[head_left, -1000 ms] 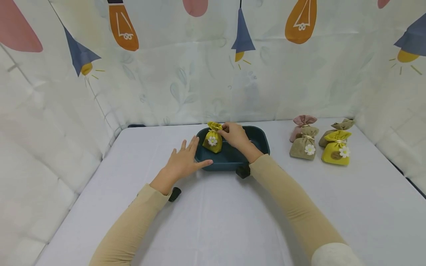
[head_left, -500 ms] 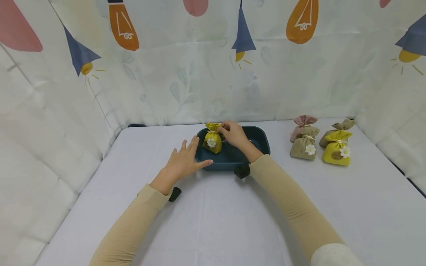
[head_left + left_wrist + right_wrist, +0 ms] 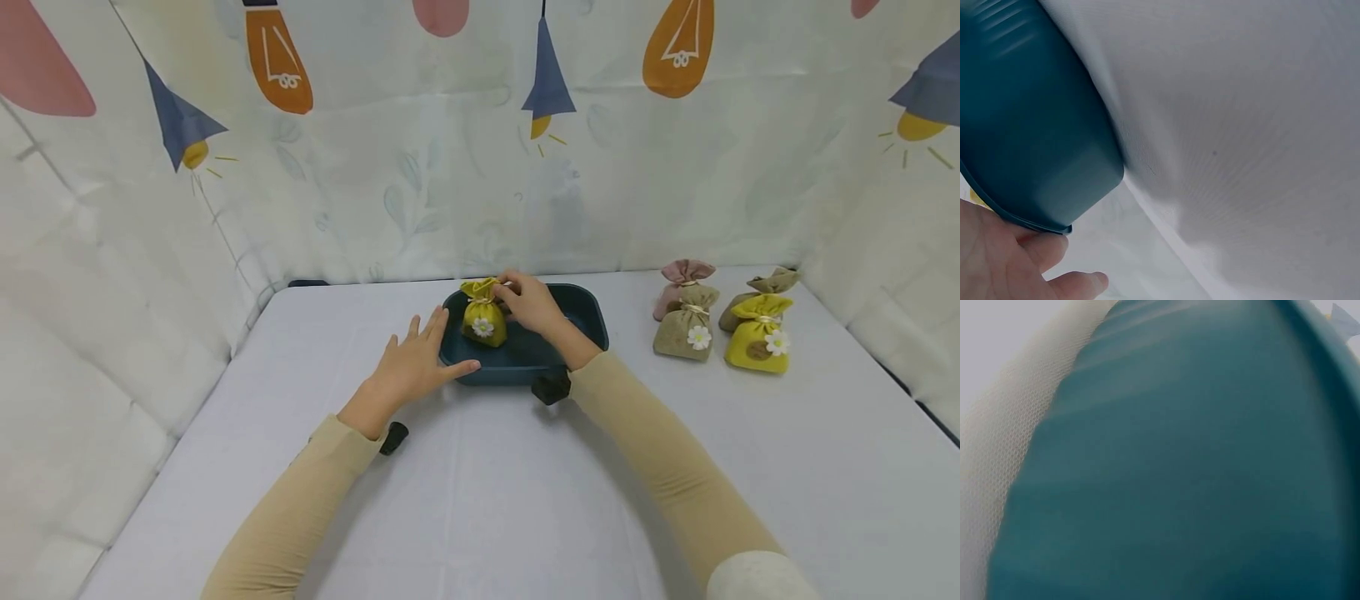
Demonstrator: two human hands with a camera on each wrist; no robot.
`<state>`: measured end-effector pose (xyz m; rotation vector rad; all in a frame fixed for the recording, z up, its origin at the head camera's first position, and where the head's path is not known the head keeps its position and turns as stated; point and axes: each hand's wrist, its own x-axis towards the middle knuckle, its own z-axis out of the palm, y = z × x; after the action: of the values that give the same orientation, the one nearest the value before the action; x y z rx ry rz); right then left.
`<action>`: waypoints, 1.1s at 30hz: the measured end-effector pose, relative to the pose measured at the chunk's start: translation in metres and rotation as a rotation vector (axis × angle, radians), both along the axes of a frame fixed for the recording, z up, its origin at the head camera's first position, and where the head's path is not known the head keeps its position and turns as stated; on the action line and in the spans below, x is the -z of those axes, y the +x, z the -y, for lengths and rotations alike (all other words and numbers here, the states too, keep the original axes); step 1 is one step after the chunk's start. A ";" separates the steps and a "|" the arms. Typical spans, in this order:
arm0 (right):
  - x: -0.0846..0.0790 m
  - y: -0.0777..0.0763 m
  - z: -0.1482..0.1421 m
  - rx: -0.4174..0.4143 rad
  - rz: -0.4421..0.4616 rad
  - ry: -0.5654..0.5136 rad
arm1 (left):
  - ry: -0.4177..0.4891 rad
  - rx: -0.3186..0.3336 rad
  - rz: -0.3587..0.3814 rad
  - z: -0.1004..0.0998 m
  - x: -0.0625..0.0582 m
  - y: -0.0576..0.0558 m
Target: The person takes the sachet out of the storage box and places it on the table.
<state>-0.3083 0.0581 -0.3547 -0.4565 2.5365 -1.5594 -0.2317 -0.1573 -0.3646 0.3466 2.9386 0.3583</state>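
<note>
A yellow drawstring pouch (image 3: 482, 321) with a white flower stands in the left part of a dark teal basin (image 3: 536, 377). My right hand (image 3: 534, 306) reaches over the basin and pinches the pouch's gathered top from the right. At the basin's left rim my left hand (image 3: 408, 367) rests with its fingers spread straight and its thumb along the front edge. The left wrist view has the fingers (image 3: 1047, 250) against the basin's rim. Only the basin's outer wall (image 3: 1179, 456) fills the right wrist view; the right hand is out of sight there.
On the right of the white-covered table (image 3: 525, 500) stand a pink pouch (image 3: 667, 302), a beige pouch (image 3: 684, 333), another beige pouch (image 3: 738, 308) and a second yellow pouch (image 3: 757, 342). A printed curtain (image 3: 465, 192) hangs behind the table.
The yellow pouch in the basin has shifted and turned slightly to the right, along with small movements of my right hand. My left hand has stayed at the rim.
</note>
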 end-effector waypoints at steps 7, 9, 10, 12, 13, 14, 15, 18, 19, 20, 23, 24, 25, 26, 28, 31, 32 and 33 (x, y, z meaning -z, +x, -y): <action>-0.010 0.006 -0.005 -0.007 -0.030 -0.016 | -0.014 0.004 -0.001 0.002 -0.001 -0.001; -0.014 0.009 -0.007 -0.018 -0.039 -0.019 | -0.015 0.004 0.000 0.002 -0.002 -0.001; -0.015 0.010 -0.008 -0.023 -0.040 -0.021 | -0.015 0.004 0.001 0.002 -0.002 -0.001; -0.018 0.012 -0.010 -0.033 -0.046 -0.021 | -0.011 0.005 0.002 0.001 -0.002 -0.001; -0.020 0.013 -0.012 -0.037 -0.048 -0.021 | -0.010 0.005 0.002 0.001 -0.002 -0.001; -0.021 0.015 -0.013 -0.039 -0.052 -0.021 | -0.009 0.004 0.003 0.001 -0.001 -0.001; -0.023 0.016 -0.014 -0.042 -0.055 -0.023 | -0.008 0.004 0.004 0.001 -0.001 -0.001; -0.027 0.019 -0.018 -0.047 -0.062 -0.042 | -0.007 0.001 0.005 0.001 -0.001 -0.001; -0.028 0.020 -0.019 -0.048 -0.064 -0.050 | -0.008 0.002 0.004 0.001 -0.001 -0.001; -0.029 0.021 -0.020 -0.048 -0.067 -0.056 | -0.009 0.002 0.003 0.001 -0.001 -0.001; -0.031 0.024 -0.024 -0.049 -0.083 -0.071 | -0.008 0.005 0.000 0.001 -0.001 -0.001; -0.031 0.025 -0.026 -0.048 -0.093 -0.075 | -0.007 0.006 -0.001 0.001 0.000 -0.001; -0.031 0.026 -0.027 -0.046 -0.102 -0.077 | -0.008 0.007 -0.001 0.001 0.000 -0.001; -0.031 0.026 -0.029 -0.044 -0.112 -0.082 | -0.007 0.007 -0.002 0.001 0.000 -0.001; -0.031 0.028 -0.033 -0.039 -0.131 -0.089 | -0.007 0.008 -0.003 0.001 0.000 -0.001; -0.031 0.029 -0.038 -0.028 -0.149 -0.084 | -0.006 0.009 -0.004 0.001 0.001 -0.001; -0.031 0.030 -0.040 -0.025 -0.153 -0.080 | -0.004 0.009 -0.004 0.001 0.001 -0.001; -0.031 0.030 -0.042 -0.022 -0.153 -0.076 | -0.003 0.008 -0.004 0.001 0.001 -0.001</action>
<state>-0.2779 0.1000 -0.3233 -0.6333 2.5789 -1.6784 -0.2324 -0.1584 -0.3659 0.3589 2.9404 0.3530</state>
